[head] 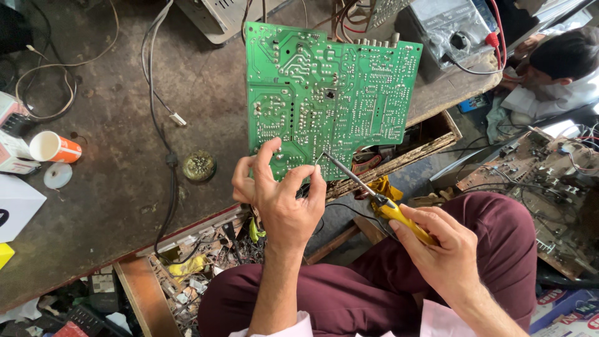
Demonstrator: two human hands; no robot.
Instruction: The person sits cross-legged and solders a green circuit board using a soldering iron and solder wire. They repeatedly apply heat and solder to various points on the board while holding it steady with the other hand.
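Observation:
A large green circuit board [331,93] stands tilted over the edge of a worn workbench [118,187], its solder side facing me. My left hand [281,193] grips the board's lower edge, fingers spread on it, with a thin wire pinched near the fingertips. My right hand [443,249] holds a soldering iron [374,196] with a yellow handle, and its metal tip touches the board close to my left fingers.
An orange and white cup [55,147], white boxes and cables lie at the bench's left. A round brass tip cleaner [199,166] sits near the board. An open drawer [187,274] holds parts. Another person [555,68] sits at the upper right beside more circuit boards [543,187].

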